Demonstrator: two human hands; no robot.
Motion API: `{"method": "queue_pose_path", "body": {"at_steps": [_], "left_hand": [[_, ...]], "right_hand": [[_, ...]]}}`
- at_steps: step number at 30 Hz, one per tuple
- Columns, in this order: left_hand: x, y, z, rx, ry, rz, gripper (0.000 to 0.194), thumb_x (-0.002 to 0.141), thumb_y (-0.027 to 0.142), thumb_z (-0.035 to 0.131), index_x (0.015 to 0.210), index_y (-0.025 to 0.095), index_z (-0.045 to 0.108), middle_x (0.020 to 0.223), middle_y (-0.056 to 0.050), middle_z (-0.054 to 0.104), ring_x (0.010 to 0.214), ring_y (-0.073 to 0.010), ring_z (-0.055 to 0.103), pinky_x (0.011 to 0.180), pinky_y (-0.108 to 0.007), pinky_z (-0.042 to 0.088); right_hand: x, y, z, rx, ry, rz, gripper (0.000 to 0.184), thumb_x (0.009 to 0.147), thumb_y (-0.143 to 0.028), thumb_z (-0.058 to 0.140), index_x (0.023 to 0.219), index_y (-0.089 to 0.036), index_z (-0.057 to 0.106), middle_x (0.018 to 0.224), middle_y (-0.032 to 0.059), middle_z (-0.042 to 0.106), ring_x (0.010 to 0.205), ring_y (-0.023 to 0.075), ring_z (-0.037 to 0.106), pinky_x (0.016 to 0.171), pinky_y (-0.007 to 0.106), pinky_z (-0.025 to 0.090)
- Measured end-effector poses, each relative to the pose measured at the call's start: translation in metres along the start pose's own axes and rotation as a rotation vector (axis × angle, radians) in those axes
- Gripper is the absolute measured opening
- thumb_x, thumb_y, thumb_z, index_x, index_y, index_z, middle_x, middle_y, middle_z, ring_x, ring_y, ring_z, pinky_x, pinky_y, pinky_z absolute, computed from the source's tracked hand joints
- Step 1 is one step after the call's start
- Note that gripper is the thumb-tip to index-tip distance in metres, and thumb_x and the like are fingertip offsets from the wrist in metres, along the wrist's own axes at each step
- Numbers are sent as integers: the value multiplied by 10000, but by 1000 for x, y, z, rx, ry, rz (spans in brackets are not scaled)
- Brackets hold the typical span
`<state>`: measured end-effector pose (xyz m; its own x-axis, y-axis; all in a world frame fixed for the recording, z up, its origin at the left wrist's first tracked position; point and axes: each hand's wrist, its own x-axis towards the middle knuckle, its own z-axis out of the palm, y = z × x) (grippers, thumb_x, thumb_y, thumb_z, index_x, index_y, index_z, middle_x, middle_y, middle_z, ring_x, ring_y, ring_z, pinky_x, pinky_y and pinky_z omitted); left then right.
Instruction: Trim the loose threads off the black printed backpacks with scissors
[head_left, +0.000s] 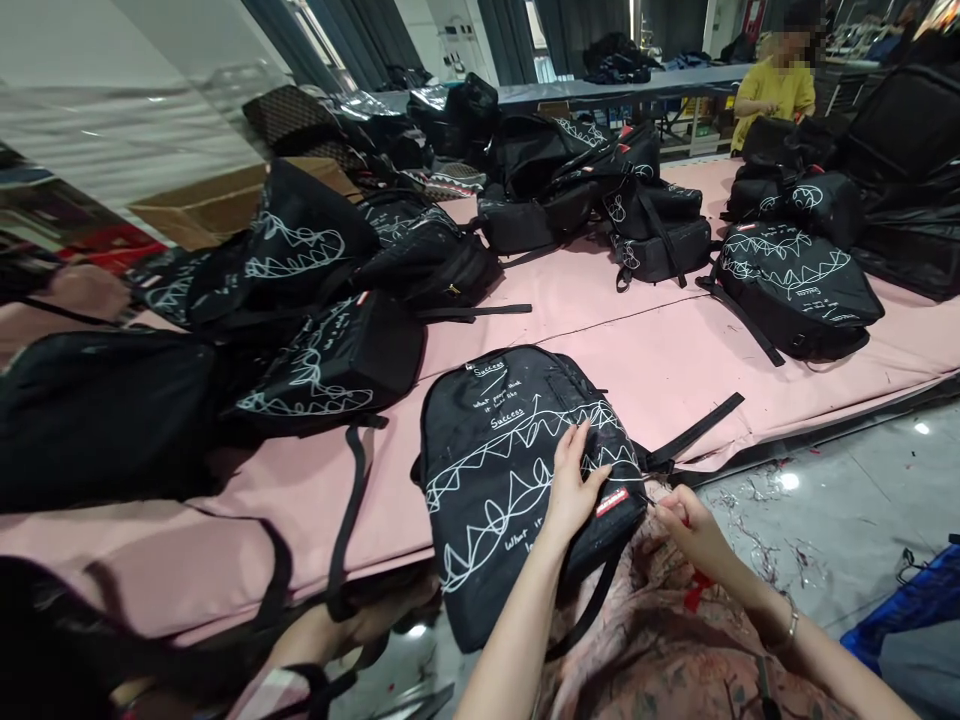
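A black backpack [480, 470] with white scribbled lines, the word "Success" and a small red label [611, 502] lies front side up at the edge of the pink-covered table, its lower part over my lap. My left hand [576, 485] rests on its front with fingers stretched out, beside the label. By the corner near that label, my right hand [686, 522] is closed in a pinch. A small dark tip shows at its fingers, too small to name. A black strap [694, 432] sticks out from the backpack's far side.
More black backpacks [799, 285] cover parts of the pink table [585, 350], many with white scribbles. A cardboard box [202, 205] stands at the back left. Another person's arm [322, 630] is at lower left; a person in yellow [776, 90] is farther back. Thread scraps litter the floor [817, 510].
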<state>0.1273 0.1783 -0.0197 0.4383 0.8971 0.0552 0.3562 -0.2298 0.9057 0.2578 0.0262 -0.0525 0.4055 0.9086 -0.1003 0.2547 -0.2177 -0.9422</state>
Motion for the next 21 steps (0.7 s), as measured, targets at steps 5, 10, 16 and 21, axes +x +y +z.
{"method": "queue_pose_path", "body": {"at_steps": [5, 10, 16, 21], "left_hand": [[-15, -2, -18, 104, -104, 21, 217, 808, 304, 488, 854, 196, 671, 1037, -73, 643, 1003, -201, 578, 923, -382, 420], [-46, -4, -31, 362, 54, -59, 266, 810, 392, 475, 753, 198, 649, 998, -79, 631, 964, -242, 567, 885, -444, 424], [-63, 2, -20, 522, 75, -125, 289, 800, 421, 484, 688, 196, 628, 1065, -97, 586, 1019, -287, 512, 863, -489, 408], [-61, 3, -14, 472, 49, -155, 193, 802, 294, 488, 673, 203, 599, 1118, -71, 575, 1045, -282, 494, 851, -497, 396]], "right_hand": [[14, -4, -14, 84, -135, 22, 158, 803, -359, 532, 794, -203, 510, 565, -59, 513, 522, 108, 480, 506, 221, 385], [47, -4, -33, 141, -276, -54, 219, 730, -348, 630, 838, -166, 575, 790, 9, 616, 718, 137, 562, 638, 248, 432], [72, 3, -42, 149, -418, -53, 283, 723, -422, 626, 759, -143, 595, 728, 16, 628, 642, 129, 562, 591, 249, 431], [83, 0, -42, 147, -498, -72, 269, 690, -398, 669, 741, -139, 615, 736, 15, 634, 680, 130, 571, 634, 253, 439]]}}
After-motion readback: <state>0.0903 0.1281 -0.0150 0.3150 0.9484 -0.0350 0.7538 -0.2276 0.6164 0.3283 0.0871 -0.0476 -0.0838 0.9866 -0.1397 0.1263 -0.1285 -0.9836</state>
